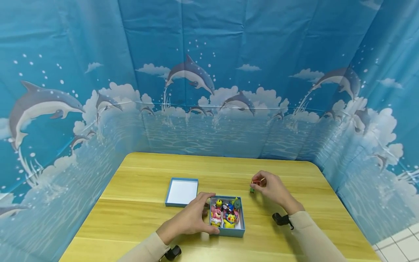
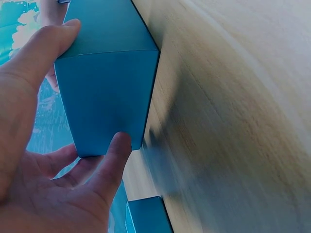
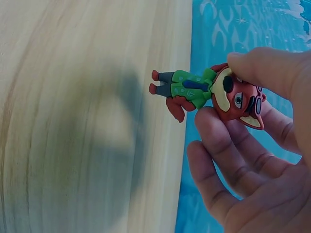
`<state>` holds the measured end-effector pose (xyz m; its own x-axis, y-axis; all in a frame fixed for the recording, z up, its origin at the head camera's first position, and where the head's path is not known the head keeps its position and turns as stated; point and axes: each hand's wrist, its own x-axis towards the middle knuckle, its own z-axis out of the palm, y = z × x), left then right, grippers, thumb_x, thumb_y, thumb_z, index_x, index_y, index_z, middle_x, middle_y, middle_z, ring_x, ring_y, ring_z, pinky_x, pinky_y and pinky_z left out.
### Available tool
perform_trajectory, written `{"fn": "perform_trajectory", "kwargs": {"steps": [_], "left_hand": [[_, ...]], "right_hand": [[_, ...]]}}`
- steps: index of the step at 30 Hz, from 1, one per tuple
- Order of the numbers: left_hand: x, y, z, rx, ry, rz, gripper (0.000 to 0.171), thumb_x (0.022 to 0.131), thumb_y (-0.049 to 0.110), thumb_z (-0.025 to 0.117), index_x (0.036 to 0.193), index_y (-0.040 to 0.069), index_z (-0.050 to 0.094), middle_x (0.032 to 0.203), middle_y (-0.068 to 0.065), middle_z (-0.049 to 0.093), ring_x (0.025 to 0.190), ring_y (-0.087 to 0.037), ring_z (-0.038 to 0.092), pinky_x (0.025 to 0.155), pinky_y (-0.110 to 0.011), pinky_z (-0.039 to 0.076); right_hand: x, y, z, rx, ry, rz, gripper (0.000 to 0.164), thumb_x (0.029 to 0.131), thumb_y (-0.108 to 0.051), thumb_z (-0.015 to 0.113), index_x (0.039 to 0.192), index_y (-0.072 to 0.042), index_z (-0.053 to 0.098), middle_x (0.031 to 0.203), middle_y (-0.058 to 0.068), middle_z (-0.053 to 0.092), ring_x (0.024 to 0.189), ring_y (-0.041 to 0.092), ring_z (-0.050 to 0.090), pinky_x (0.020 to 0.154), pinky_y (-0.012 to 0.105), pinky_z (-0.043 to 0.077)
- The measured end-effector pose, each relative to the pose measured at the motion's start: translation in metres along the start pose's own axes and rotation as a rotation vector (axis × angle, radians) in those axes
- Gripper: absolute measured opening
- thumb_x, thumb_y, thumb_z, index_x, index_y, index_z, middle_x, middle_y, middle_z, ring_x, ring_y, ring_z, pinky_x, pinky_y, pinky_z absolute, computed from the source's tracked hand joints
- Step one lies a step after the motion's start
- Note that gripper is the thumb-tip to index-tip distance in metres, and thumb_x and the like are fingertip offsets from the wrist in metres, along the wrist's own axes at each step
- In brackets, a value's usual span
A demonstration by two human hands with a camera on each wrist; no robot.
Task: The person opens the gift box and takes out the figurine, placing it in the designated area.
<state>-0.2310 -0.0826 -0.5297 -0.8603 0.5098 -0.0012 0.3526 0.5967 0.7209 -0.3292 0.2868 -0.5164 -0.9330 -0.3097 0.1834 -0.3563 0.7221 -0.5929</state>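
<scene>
My right hand (image 1: 273,189) pinches a small fox figurine (image 3: 192,87) by its head between thumb and fingers. The fox is orange-red, with a green shirt, blue tie and dark trousers, its feet pointing down towards the table. With thumb and fingers spread around its left side, my left hand (image 1: 193,216) holds a blue box (image 1: 230,232). Inside that box lie several toy figures, among them a pink bear (image 1: 216,214) and a yellow figure with red cheeks (image 1: 230,220). The left wrist view shows the thumb at one edge of the box and fingertips at its opposite end.
A shallow blue lid (image 1: 182,191) with a white inside lies left of the box, beyond my left hand. The wooden table (image 1: 131,203) has rounded far corners. Behind it and along both sides hangs a blue curtain (image 1: 209,134) printed with dolphins.
</scene>
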Motion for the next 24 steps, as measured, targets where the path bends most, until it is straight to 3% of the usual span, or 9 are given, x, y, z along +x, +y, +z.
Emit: {"fn": "perform_trajectory", "kwargs": {"steps": [10, 24], "left_hand": [[0.0, 0.0, 0.0, -0.002, -0.005, -0.008, 0.125, 0.085, 0.06, 0.103, 0.181, 0.013, 0.037, 0.177, -0.008, 0.05, 0.145, -0.028, 0.067, 0.127, -0.057, 0.057], [0.0, -0.001, 0.001, -0.008, -0.009, 0.0, 0.125, 0.086, 0.061, 0.102, 0.181, 0.013, 0.037, 0.177, -0.008, 0.049, 0.144, -0.028, 0.068, 0.125, -0.055, 0.058]], "right_hand": [[-0.001, 0.003, 0.007, 0.004, -0.001, -0.001, 0.017, 0.107, -0.021, 0.088, 0.117, -0.013, 0.077, 0.107, 0.001, 0.081, 0.085, 0.008, 0.069, 0.076, 0.027, 0.059], [-0.005, 0.005, 0.012, 0.034, -0.034, 0.043, 0.018, 0.108, -0.021, 0.088, 0.119, -0.014, 0.075, 0.111, 0.002, 0.08, 0.089, 0.012, 0.073, 0.077, 0.027, 0.059]]}}
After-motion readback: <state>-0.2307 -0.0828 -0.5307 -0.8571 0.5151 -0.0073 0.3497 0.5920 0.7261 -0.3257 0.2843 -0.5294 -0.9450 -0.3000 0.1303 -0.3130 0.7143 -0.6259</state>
